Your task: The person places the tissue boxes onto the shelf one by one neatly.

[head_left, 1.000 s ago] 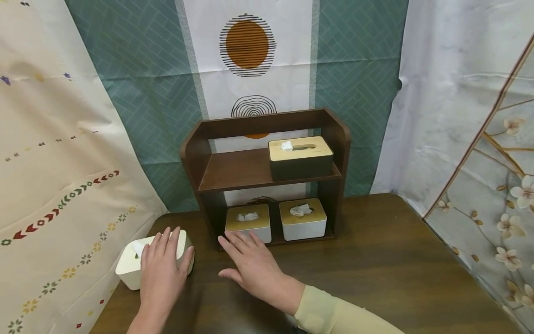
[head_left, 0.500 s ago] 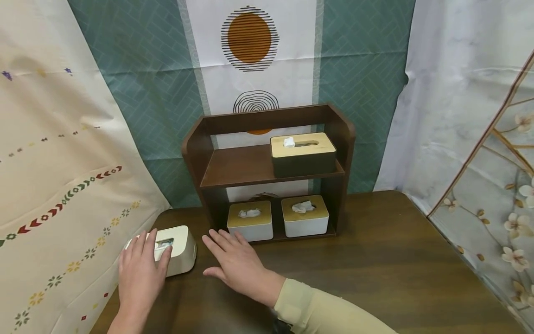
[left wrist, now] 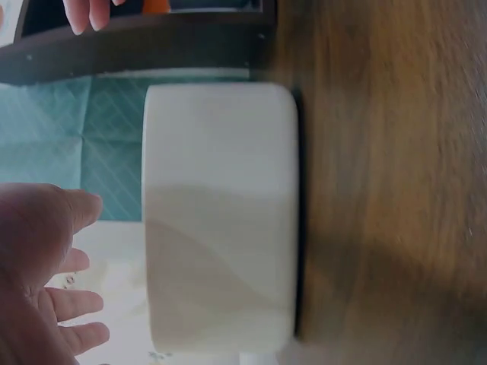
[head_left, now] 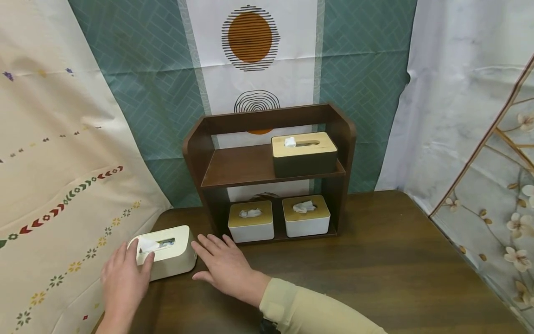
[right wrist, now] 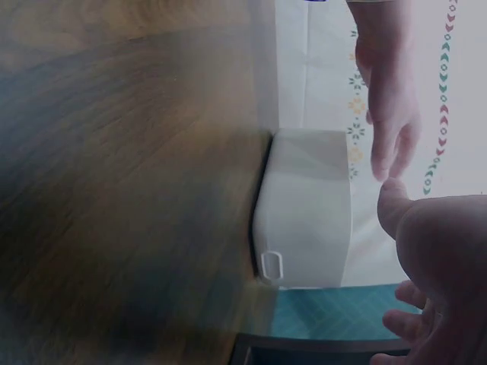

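A white tissue box (head_left: pixel 173 262) sits on the table at the left, a tissue showing in its top slot. My left hand (head_left: pixel 125 278) is at the box's left end, fingers loosely extended; the left wrist view has this hand (left wrist: pixel 34 258) beside the box's smooth front (left wrist: pixel 221 220), with a gap between them. Near the box's right end is my right hand (head_left: pixel 227 266), its fingers spread. In the right wrist view the right hand (right wrist: pixel 449 251) is apart from the box (right wrist: pixel 308 213). Neither hand grips anything.
A brown two-tier shelf (head_left: pixel 233 169) stands at the back. Its upper tier bears a black tissue box with a wooden lid (head_left: pixel 306 162). Two white boxes with wooden lids, one left (head_left: pixel 252 229) and one right (head_left: pixel 308 225), occupy the lower tier. Patterned cloths hang around the table (head_left: pixel 375 269).
My left hand has drawn back leftward from over the white tissue box, uncovering its slot and tissue. My right hand has moved left, closer to the box's right end.
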Tool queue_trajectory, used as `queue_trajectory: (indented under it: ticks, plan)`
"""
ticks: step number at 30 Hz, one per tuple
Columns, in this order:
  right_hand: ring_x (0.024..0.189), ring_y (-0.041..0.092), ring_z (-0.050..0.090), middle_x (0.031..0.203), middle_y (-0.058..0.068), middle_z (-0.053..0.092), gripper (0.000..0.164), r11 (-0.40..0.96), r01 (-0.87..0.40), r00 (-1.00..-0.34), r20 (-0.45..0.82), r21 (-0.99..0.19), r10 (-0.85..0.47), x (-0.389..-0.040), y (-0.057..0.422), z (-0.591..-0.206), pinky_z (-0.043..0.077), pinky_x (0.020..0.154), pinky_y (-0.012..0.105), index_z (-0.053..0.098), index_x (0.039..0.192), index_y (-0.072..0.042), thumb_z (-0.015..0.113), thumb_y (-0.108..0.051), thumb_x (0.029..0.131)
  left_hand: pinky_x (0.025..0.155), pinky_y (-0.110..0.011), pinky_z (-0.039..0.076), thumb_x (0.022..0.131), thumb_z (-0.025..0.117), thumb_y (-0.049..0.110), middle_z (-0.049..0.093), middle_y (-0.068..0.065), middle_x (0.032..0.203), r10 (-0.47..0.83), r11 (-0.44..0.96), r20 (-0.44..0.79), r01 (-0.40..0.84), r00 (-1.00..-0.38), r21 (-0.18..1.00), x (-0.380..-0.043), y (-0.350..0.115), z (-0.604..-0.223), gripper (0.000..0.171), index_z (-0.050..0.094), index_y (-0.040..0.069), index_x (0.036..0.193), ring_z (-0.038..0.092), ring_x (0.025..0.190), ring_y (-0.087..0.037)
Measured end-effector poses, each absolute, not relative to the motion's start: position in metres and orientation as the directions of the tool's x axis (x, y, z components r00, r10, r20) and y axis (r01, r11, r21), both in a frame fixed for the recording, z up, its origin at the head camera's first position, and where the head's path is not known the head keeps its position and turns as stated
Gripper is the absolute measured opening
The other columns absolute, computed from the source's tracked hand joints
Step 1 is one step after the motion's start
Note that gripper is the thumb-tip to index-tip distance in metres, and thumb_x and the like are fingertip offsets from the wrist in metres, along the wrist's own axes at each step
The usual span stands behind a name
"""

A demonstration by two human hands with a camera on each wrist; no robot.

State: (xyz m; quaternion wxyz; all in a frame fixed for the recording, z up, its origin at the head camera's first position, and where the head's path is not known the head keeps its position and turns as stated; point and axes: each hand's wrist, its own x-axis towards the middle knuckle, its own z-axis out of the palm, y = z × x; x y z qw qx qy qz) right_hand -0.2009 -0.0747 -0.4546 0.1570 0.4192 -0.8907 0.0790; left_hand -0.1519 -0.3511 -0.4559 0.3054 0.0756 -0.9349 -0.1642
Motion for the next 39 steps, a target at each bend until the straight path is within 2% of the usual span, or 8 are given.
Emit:
queue_trajectory:
  ticks: [11, 19, 29, 36, 39]
  plan:
    - [0.163, 0.018, 0.035, 0.177, -0.005, 0.037, 0.077, 0.632, -0.774, -0.591, 0.315, 0.036, -0.742, -0.202, -0.094, -0.456, 0.032, 0.130, 0.046, 0.038, 0.174, -0.024, 0.048, -0.067, 0.110, 0.115, -0.081, 0.025, 0.113, 0.062, 0.031, 0.037, -0.046, 0.158, -0.289, 0.918, 0.413, -0.127, -0.864, 0.376, -0.151, -0.378, -0.464, 0.063, 0.043, -0.010, 0.157, 0.035, 0.145, -0.066]
    - [0.164, 0.014, 0.030, 0.180, -0.008, 0.030, 0.078, 0.620, -0.782, -0.583, 0.276, 0.063, -0.764, -0.202, -0.116, -0.460, 0.030, 0.131, 0.042, 0.035, 0.175, -0.027, 0.044, -0.069, 0.110, 0.112, -0.085, 0.027, 0.114, 0.059, 0.034, 0.033, -0.047, 0.161, -0.302, 0.907, 0.339, -0.159, -0.891, 0.390, -0.153, -0.385, -0.466, 0.066, 0.040, -0.014, 0.157, 0.033, 0.145, -0.069]
    - [0.162, 0.013, 0.034, 0.177, -0.009, 0.035, 0.077, 0.623, -0.778, -0.590, 0.251, 0.080, -0.768, -0.205, -0.128, -0.464, 0.035, 0.128, 0.040, 0.041, 0.172, -0.028, 0.052, -0.069, 0.108, 0.114, -0.085, 0.026, 0.116, 0.054, 0.040, 0.029, -0.051, 0.160, -0.296, 0.908, 0.272, -0.182, -0.916, 0.377, -0.154, -0.390, -0.466, 0.072, 0.038, -0.018, 0.155, 0.031, 0.146, -0.069]
    - [0.162, 0.012, 0.035, 0.178, -0.010, 0.035, 0.077, 0.617, -0.780, -0.582, 0.243, 0.101, -0.776, -0.208, -0.131, -0.469, 0.036, 0.127, 0.039, 0.040, 0.172, -0.028, 0.052, -0.069, 0.108, 0.109, -0.081, 0.036, 0.117, 0.050, 0.042, 0.042, -0.047, 0.153, -0.295, 0.913, 0.211, -0.209, -0.932, 0.351, -0.156, -0.394, -0.465, 0.071, 0.041, -0.019, 0.152, 0.043, 0.136, -0.069]
    - [0.161, 0.013, 0.036, 0.178, -0.009, 0.035, 0.076, 0.609, -0.787, -0.574, 0.246, 0.097, -0.781, -0.209, -0.130, -0.471, 0.036, 0.127, 0.038, 0.040, 0.172, -0.028, 0.052, -0.067, 0.109, 0.110, -0.081, 0.035, 0.117, 0.047, 0.045, 0.041, -0.046, 0.155, -0.309, 0.905, 0.164, -0.237, -0.937, 0.354, -0.158, -0.396, -0.463, 0.072, 0.039, -0.017, 0.155, 0.042, 0.138, -0.069]
